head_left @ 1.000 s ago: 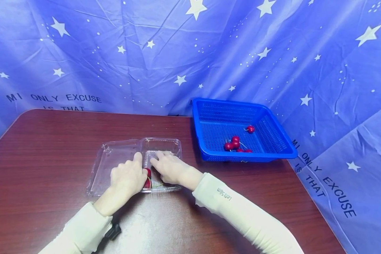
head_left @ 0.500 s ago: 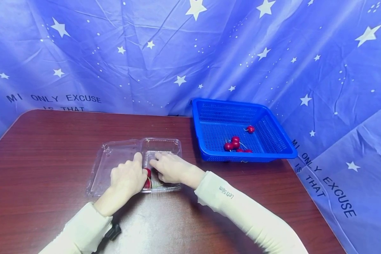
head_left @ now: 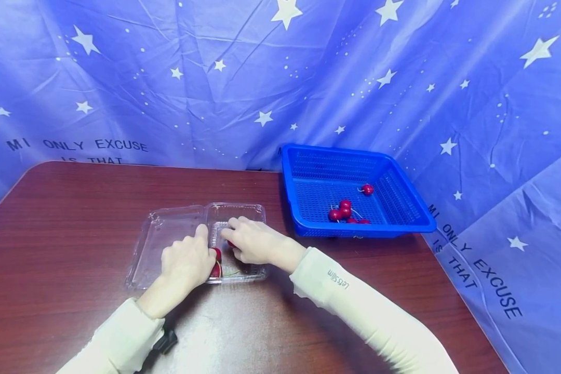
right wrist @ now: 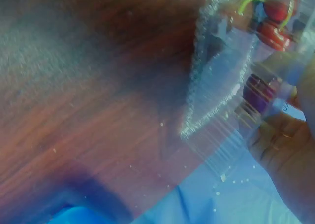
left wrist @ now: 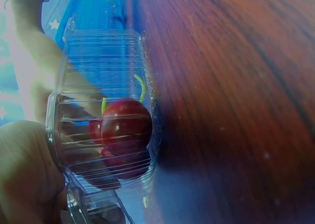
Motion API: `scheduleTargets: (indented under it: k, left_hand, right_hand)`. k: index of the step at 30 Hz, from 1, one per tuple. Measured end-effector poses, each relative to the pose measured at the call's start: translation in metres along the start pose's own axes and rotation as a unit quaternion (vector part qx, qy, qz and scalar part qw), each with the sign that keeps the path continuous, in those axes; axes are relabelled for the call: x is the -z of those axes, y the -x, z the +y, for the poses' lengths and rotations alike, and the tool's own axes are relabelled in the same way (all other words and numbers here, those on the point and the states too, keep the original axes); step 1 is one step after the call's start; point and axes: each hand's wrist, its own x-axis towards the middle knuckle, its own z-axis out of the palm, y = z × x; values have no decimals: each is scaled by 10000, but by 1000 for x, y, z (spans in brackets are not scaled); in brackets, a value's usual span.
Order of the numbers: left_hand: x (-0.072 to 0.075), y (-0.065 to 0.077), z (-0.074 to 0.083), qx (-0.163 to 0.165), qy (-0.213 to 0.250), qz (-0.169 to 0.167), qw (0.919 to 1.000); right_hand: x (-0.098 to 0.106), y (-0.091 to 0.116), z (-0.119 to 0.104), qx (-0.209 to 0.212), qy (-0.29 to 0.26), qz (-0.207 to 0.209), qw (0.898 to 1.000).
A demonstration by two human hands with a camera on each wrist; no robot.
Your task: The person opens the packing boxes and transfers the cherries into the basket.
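Note:
A clear plastic clamshell box [head_left: 237, 206] lies on the table with its lid [head_left: 156, 239] folded out to the left. My left hand [head_left: 187, 259] grips the box at the hinge side, its fingertips over the edge beside two red cherries [head_left: 216, 269] in the near left corner. The cherries [left wrist: 127, 125] also show through the ribbed wall in the left wrist view, with green stems. My right hand [head_left: 252, 241] reaches into the box and pinches another cherry [head_left: 231, 244]. Through the wall in the right wrist view, this darker cherry [right wrist: 258, 92] sits at the fingertips.
A blue perforated basket [head_left: 355, 227] stands at the back right, with several cherries [head_left: 345, 210] on its floor. The brown wooden table [head_left: 84, 208] meets a blue curtain [head_left: 215, 104] with stars behind and at the right.
My right hand has lifted slightly and shifted to the right inside the box, and a red cherry now shows under its fingers. The left hand stays in place.

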Motion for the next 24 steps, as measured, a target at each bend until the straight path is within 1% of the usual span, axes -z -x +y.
scheduleTargets:
  k: [7, 17, 24]
  left_hand:
    - [1, 0, -1, 21, 19, -45, 10000]
    - [-1, 0, -1, -3, 6, 38, 10000]
    - [-1, 1, -1, -9, 15, 74, 10000]
  right_hand:
    - [13, 0, 6, 51, -9, 266, 9996]
    - [30, 3, 16, 17, -110, 507, 9987]
    - [40, 6, 27, -100, -222, 729, 9970]
